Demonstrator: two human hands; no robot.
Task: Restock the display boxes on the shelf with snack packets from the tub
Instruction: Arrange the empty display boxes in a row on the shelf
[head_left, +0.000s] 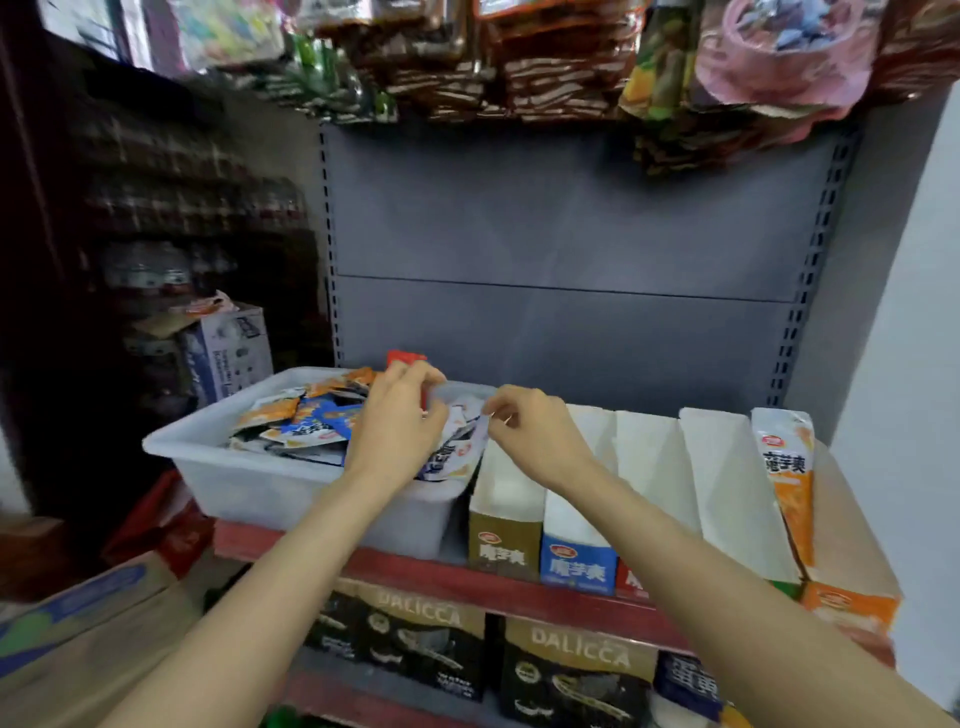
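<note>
A translucent white tub (249, 467) sits at the left end of the red-edged shelf (415, 577), heaped with snack packets (306, 421) in orange, blue and white; the left hand (397, 421) reaches over the tub's right part, its fingers curled round a red packet (406, 358) that sticks up at the far side; the right hand (535, 431) hovers just right of it, above the tub's right rim, thumb and forefinger pinching the edge of a white-and-blue packet (457, 452) that hangs over that rim; just right of the tub stands a row of display boxes (649, 467), touching side by side, with a tan front, a blue front (577, 564) and an orange front at the far right; an orange packet (787, 467) stands upright in the rightmost box; below the shelf sit dark Dalicca cartons (571, 670).
</note>
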